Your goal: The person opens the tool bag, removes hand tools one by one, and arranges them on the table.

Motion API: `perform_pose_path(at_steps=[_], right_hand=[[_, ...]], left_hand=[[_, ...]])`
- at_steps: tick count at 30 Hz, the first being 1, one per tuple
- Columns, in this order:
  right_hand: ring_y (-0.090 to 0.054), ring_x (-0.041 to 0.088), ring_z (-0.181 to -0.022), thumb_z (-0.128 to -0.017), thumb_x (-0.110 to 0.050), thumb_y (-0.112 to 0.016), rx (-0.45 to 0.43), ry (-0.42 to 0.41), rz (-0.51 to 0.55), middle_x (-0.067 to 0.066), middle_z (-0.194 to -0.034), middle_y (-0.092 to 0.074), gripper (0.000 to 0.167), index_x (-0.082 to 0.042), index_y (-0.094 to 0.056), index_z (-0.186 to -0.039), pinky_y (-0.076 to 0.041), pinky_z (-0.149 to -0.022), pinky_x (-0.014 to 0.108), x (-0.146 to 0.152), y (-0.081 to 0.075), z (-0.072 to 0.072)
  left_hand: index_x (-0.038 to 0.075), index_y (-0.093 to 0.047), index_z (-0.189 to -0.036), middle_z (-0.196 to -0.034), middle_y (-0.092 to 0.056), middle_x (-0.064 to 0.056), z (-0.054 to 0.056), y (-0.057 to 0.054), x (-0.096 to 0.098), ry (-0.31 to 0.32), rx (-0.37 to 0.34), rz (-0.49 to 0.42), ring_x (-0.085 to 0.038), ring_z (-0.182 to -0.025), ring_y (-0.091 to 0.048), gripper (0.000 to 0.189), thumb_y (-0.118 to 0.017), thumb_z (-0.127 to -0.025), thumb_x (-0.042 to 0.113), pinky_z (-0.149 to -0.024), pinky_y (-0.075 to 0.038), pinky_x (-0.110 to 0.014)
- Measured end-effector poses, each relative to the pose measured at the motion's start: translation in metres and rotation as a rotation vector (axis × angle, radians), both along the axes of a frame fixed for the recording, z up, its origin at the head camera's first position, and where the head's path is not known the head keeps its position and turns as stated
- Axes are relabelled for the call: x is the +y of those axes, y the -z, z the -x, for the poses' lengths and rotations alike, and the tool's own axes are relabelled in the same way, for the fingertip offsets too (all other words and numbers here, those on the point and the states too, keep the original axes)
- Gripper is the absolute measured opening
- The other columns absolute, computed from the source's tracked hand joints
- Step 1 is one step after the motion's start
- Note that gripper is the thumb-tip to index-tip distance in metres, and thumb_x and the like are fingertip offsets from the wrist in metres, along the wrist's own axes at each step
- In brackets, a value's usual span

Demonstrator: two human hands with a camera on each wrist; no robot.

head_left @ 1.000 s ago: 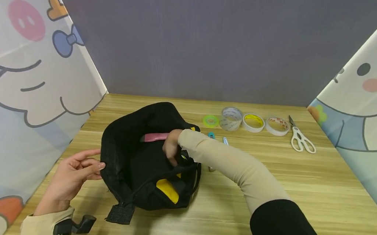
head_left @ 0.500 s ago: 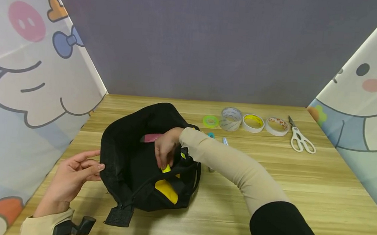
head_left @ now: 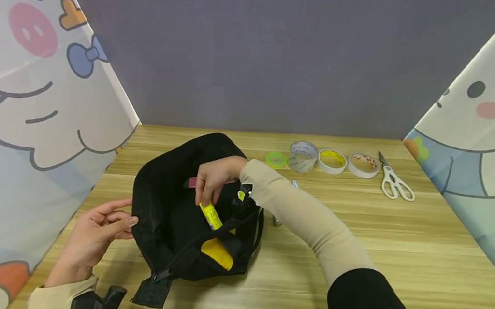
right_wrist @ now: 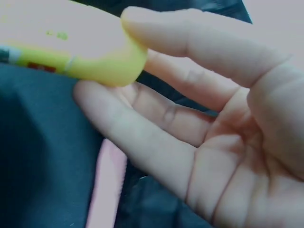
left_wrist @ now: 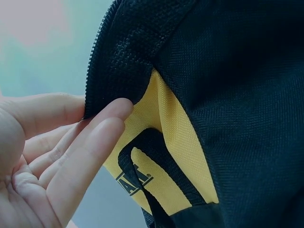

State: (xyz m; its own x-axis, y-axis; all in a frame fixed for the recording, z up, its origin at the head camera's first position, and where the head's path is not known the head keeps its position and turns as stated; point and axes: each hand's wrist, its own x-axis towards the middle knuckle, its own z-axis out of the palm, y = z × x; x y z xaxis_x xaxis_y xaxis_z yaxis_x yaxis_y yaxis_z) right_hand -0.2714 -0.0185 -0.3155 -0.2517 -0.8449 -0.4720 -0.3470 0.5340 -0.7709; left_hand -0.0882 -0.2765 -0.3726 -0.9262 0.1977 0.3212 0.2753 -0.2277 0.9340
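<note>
A black bag (head_left: 163, 177) with a zipped edge and yellow panels lies on the table with its mouth spread. My left hand (head_left: 97, 232) pinches the bag's left rim; in the left wrist view, thumb and fingers grip the zip edge (left_wrist: 102, 71). Inside the mouth, my right hand (head_left: 217, 179) holds a yellow glue stick (head_left: 210, 216) by one end, slanting down toward the near rim. The right wrist view shows thumb and fingertips around the end of the glue stick (right_wrist: 104, 52). Below that hand lies a long pink item (right_wrist: 108, 185), partly hidden.
Along the back stand a small green tape roll (head_left: 276, 159), a clear tape roll (head_left: 302, 164), and two white tape rolls, one with a yellow core (head_left: 331, 170). White-handled scissors (head_left: 394, 181) lie farther right. Small items beside the bag are partly covered by the right sleeve (head_left: 304, 212).
My right hand has risen from deep in the bag and moved left, bringing the yellow glue stick into view. My left hand stays on the rim.
</note>
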Motion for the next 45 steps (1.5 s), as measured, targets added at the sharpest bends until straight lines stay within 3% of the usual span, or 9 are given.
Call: perform_pose_path(at_steps=[8, 14, 22, 31, 37, 45], right_hand=[[-0.07, 0.019, -0.083, -0.086, 0.006, -0.073, 0.057, 0.033, 0.166, 0.01, -0.093, -0.074, 0.016, 0.009, -0.075, -0.101, -0.062, -0.08, 0.032, 0.01, -0.027, -0.003], [-0.068, 0.017, -0.08, -0.085, 0.007, -0.072, 0.093, 0.092, 0.29, 0.011, -0.092, -0.074, 0.018, 0.01, -0.074, -0.103, -0.061, -0.08, 0.032, 0.022, -0.039, -0.004], [-0.067, 0.02, -0.084, -0.086, 0.004, -0.073, 0.146, 0.226, 0.426, 0.011, -0.097, -0.074, 0.021, 0.007, -0.075, -0.107, -0.06, -0.083, 0.031, 0.043, -0.046, -0.009], [-0.07, 0.023, -0.088, -0.086, 0.007, -0.072, 0.184, 0.282, 0.57, 0.013, -0.102, -0.074, 0.022, 0.009, -0.073, -0.108, -0.06, -0.085, 0.036, 0.064, -0.051, -0.016], [-0.069, 0.024, -0.089, -0.086, 0.007, -0.072, 0.217, 0.364, 0.639, 0.014, -0.104, -0.073, 0.022, 0.011, -0.072, -0.108, -0.061, -0.083, 0.037, 0.086, -0.053, -0.019], [-0.066, 0.031, -0.093, -0.084, 0.008, -0.072, 0.292, 0.432, 0.742, 0.019, -0.107, -0.072, 0.023, 0.012, -0.071, -0.107, -0.06, -0.077, 0.032, 0.123, -0.053, -0.026]], left_hand=[[0.009, -0.067, -0.128, -0.096, -0.075, -0.007, 0.0, 0.0, 0.0, 0.003, 0.004, -0.017, -0.014, -0.077, -0.07, 0.051, -0.046, -0.095, -0.023, -0.066, -0.062, -0.028], [0.009, -0.067, -0.128, -0.096, -0.075, -0.006, 0.001, 0.0, 0.0, 0.011, 0.015, -0.02, -0.014, -0.077, -0.07, 0.051, -0.046, -0.095, -0.023, -0.066, -0.062, -0.027], [0.01, -0.067, -0.128, -0.095, -0.075, -0.006, 0.001, 0.001, 0.001, -0.011, -0.001, -0.009, -0.014, -0.081, -0.07, 0.052, -0.045, -0.095, -0.024, -0.065, -0.062, -0.028], [0.009, -0.067, -0.128, -0.096, -0.075, -0.007, 0.002, 0.001, 0.0, 0.002, 0.01, -0.015, -0.014, -0.078, -0.07, 0.052, -0.044, -0.095, -0.024, -0.065, -0.062, -0.027], [0.01, -0.067, -0.128, -0.095, -0.075, -0.006, 0.003, 0.001, 0.002, -0.011, -0.007, -0.006, -0.015, -0.082, -0.07, 0.052, -0.045, -0.095, -0.024, -0.065, -0.062, -0.028], [0.01, -0.067, -0.128, -0.096, -0.075, -0.006, 0.003, 0.002, 0.003, -0.008, -0.008, -0.005, -0.014, -0.083, -0.071, 0.053, -0.045, -0.094, -0.024, -0.065, -0.062, -0.028]])
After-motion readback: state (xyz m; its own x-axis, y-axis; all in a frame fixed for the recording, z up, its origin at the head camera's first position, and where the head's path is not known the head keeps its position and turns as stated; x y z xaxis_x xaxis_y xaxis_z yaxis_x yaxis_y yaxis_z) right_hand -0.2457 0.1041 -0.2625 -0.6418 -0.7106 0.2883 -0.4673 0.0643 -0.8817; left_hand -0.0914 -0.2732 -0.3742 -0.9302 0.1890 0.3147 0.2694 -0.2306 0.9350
